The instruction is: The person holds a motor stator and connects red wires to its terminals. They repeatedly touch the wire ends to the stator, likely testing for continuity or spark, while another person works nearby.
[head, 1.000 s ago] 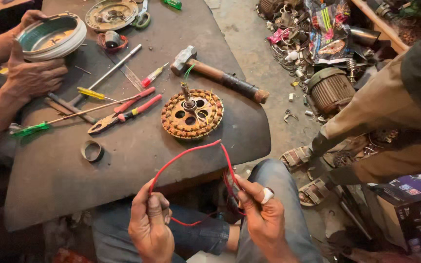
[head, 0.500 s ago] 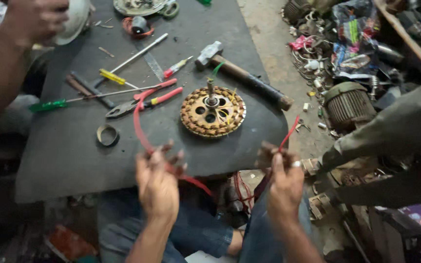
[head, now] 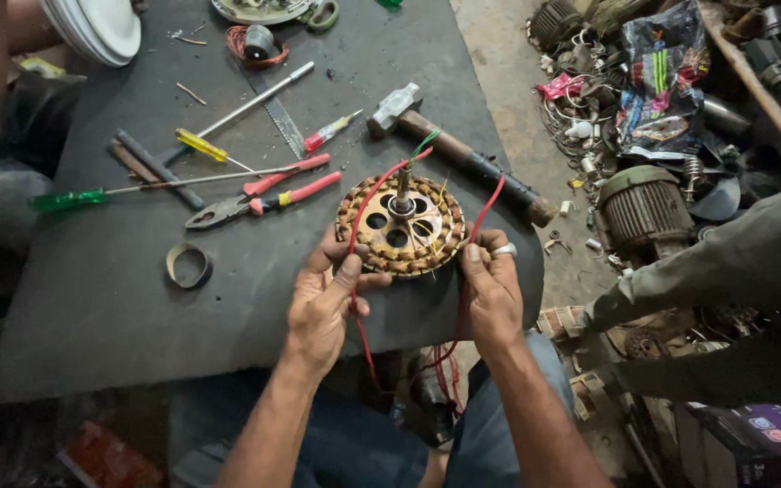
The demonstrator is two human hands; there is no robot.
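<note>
At two o'clock from the work, a crumpled foil packet [head: 666, 77] in dark blue with green, red and white streaks lies on a heap of scrap, with a pink wrapper [head: 564, 87] just beside it at its nine o'clock; a purple box [head: 770, 432] with small coloured marks sits low at five o'clock. The work surface is a dark, scuffed board [head: 137, 307] resting over the person's knees, above a dusty concrete floor [head: 508, 63] strewn with wires and metal parts, and a ribbed grey motor housing [head: 648, 208] stands at three o'clock from the board's edge. On the board, a round copper-wound stator [head: 399, 237] with a rusty hub, round holes and an upright shaft lies near the six o'clock edge. The left hand [head: 329, 303] is closed around a red wire [head: 365, 203] at the stator's seven o'clock rim, thumb touching the windings; the right hand [head: 492, 287], wearing a ring, pinches another stretch of red wire at the four o'clock rim. A hammer [head: 463, 154] lies at one o'clock of the stator, red-handled pliers [head: 259, 197] at nine o'clock, and a green-handled screwdriver [head: 70, 199] farther out the same way.
</note>
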